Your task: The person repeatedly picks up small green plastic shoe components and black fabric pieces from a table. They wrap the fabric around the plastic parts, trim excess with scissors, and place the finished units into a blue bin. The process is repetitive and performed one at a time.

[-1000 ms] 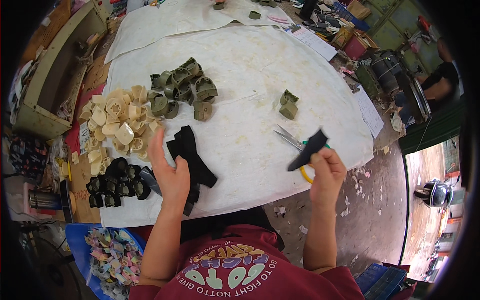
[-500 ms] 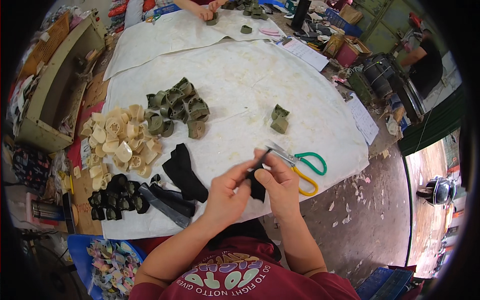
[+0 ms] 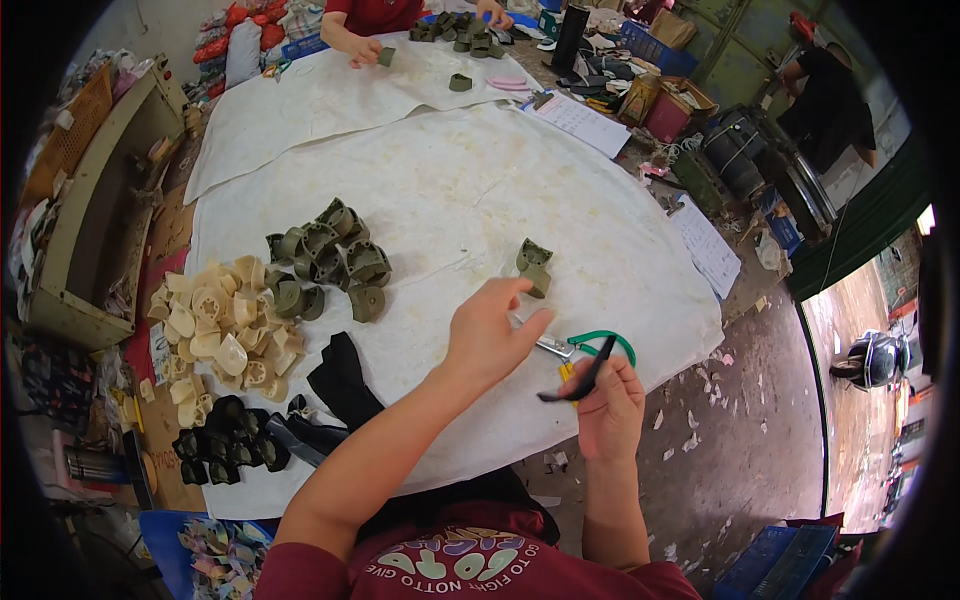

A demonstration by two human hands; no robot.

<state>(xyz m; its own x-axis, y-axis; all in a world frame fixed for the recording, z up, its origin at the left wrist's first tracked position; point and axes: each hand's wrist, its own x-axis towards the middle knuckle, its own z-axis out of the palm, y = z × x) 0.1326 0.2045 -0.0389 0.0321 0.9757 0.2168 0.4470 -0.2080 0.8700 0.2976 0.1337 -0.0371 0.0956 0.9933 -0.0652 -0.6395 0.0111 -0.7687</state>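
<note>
Pinched between the thumb and fingers of my right hand [image 3: 610, 408] is a curved black strip [image 3: 582, 378], held up over the table's near right edge. My left hand [image 3: 487, 335] reaches forward with thumb and index finger apart and nothing between them. It is close to two olive-green cup-shaped pieces [image 3: 535, 267], apart from the main olive pile. Beneath the hands lie scissors [image 3: 607, 343] with one green and one yellow handle; my left hand hides part of the blades, and the strip and right hand cover much of the yellow handle.
On the white-covered table [image 3: 440, 215] lie an olive pile [image 3: 325, 250], beige cups [image 3: 225, 325], black cups [image 3: 228, 440] and black cloth-like pieces [image 3: 343, 380]. A blue bin [image 3: 165, 535] stands lower left. A co-worker's hand [image 3: 366, 50] holds an olive piece across the table; clipboards [image 3: 580, 122] lie right.
My hands have parted: the black strip, earlier between both, is now in my right hand alone. My left hand has moved forward toward the two olive pieces. The view has shifted slightly.
</note>
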